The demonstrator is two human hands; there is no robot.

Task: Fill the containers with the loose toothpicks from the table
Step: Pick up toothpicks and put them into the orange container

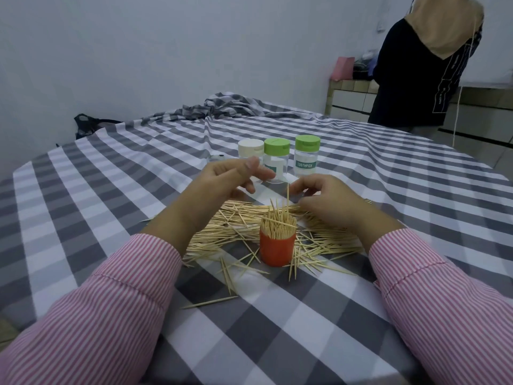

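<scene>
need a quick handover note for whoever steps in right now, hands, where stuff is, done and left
Left hand: raised over the far edge of the pile, fingers loosely curled, apparently holding nothing.
Right hand: lowered onto the loose toothpicks, fingertips curled into them; whether it has pinched any I cannot tell.
Orange container: upright in the middle of the pile, packed with toothpicks standing above its rim.
Behind the hands: a white-capped bottle and two green-capped bottles, caps on; contents unclear.
Done: orange container looks about full.
Left: many toothpicks remain scattered on the checked tablecloth; capped bottles not yet opened.
</scene>
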